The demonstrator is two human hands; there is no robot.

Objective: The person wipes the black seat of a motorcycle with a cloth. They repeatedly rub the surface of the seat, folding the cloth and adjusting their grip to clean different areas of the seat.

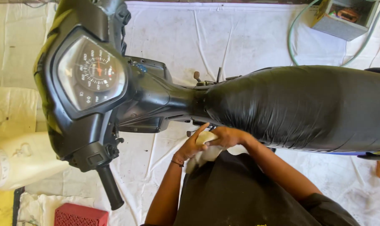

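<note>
A black motorbike lies across the view, seen from above, with its speedometer housing (91, 73) at left and its long black seat (298, 106) at right. Just below the join of seat and body, my left hand (190, 147), with a thin band at the wrist, and my right hand (228, 137) are together. Both grip a crumpled cream cloth (204, 155) between them. The hands are close to the bike's lower frame, near the front edge of the seat. A black handlebar grip (110, 188) points down at lower left.
A white sheet (240, 37) covers the floor under the bike. A white plastic jug (22, 159) lies at left and a red perforated box (81, 215) at the bottom left. At top right stands a grey box (340, 19) with a green hose (292, 37) beside it.
</note>
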